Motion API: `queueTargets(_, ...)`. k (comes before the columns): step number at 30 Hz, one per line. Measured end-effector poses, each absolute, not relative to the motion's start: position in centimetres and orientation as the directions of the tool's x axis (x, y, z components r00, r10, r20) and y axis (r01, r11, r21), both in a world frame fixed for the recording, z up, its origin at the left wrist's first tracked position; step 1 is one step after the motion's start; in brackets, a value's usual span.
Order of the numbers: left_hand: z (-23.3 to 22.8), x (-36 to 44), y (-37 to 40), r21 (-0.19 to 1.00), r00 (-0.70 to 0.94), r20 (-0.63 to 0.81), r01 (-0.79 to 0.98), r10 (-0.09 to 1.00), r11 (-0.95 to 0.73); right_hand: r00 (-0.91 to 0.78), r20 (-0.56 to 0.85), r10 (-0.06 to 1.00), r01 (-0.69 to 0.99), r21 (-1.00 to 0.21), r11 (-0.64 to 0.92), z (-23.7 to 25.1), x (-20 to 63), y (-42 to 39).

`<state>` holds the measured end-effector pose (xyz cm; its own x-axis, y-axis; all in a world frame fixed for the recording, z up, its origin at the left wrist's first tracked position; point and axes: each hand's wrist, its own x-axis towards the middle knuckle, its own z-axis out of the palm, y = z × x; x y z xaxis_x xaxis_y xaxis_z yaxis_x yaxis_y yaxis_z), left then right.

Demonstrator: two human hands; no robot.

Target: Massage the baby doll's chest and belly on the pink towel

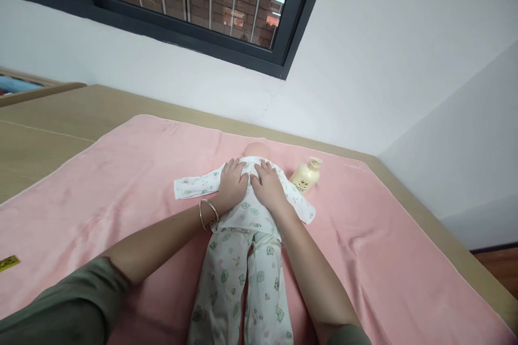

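A baby doll [257, 149] lies on a pink blanket, only the rounded top of its head showing past the collar. It wears a white printed long-sleeved top [250, 213] and matching trousers [226, 275], whose legs stretch toward me. My left hand [233, 180] rests flat on the left side of the doll's upper body, fingers out, with a bangle [208, 213] on the wrist. On the right side of the upper body lies my right hand [267, 183], also flat with fingers extended. The two thumbs nearly meet at the middle. Neither hand grips anything.
Beside the doll's right-hand sleeve, a cream pump bottle [306, 175] leans over on the pink blanket [133, 172]. The blanket covers a wooden surface [52, 113] that meets a white wall. A dark-framed window [194, 27] is above. A yellow label [8, 263] lies at far left.
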<state>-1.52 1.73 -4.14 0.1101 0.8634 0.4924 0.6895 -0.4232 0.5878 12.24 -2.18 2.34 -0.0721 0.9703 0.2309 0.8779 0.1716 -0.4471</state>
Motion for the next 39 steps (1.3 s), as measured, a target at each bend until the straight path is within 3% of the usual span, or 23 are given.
queueTargets(7,-4.0,-1.4,1.6,0.591,0.108,0.49,0.688,0.865,-0.42,0.016,0.357,0.934,0.851,-0.495,0.174,3.7,12.6,-2.6)
queueTargets(13,-3.1,-1.8,1.4,0.563,0.169,0.478,0.694,0.862,-0.449,-0.107,0.223,0.969,0.88,-0.431,0.197,2.6,12.2,-2.3)
queueTargets(16,-2.3,-2.3,1.2,0.589,0.198,0.5,0.636,0.843,-0.498,-0.082,0.259,0.962,0.873,-0.448,0.195,3.6,12.8,-2.5)
queueTargets(21,0.8,-1.3,0.5,0.822,0.17,0.417,0.35,0.893,-0.45,0.117,0.439,0.891,0.823,-0.545,0.16,8.1,15.7,-4.2)
queueTargets(25,5.1,1.6,0.3,0.989,0.305,0.141,-0.091,0.942,-0.118,0.238,0.542,0.806,0.8,-0.58,0.153,10.3,18.4,-5.4)
queueTargets(29,8.4,5.7,0.8,0.9,0.505,-0.048,-0.353,0.862,0.257,0.3,0.524,0.797,0.794,-0.601,0.096,10.4,19.9,-5.2)
queueTargets(32,8.9,8.6,1.1,0.743,0.584,-0.11,-0.489,0.804,0.457,0.282,0.496,0.821,0.825,-0.563,0.057,10.1,20.2,-4.6)
queueTargets(35,8.8,10.4,0.7,0.544,0.64,-0.135,-0.59,0.757,0.596,0.277,0.415,0.866,0.854,-0.52,-0.024,9.9,20.0,-4.2)
queueTargets(39,9.1,10.3,-0.4,0.409,0.654,-0.199,-0.621,0.73,0.669,0.28,0.331,0.901,0.882,-0.459,-0.106,9.9,19.5,-4.0)
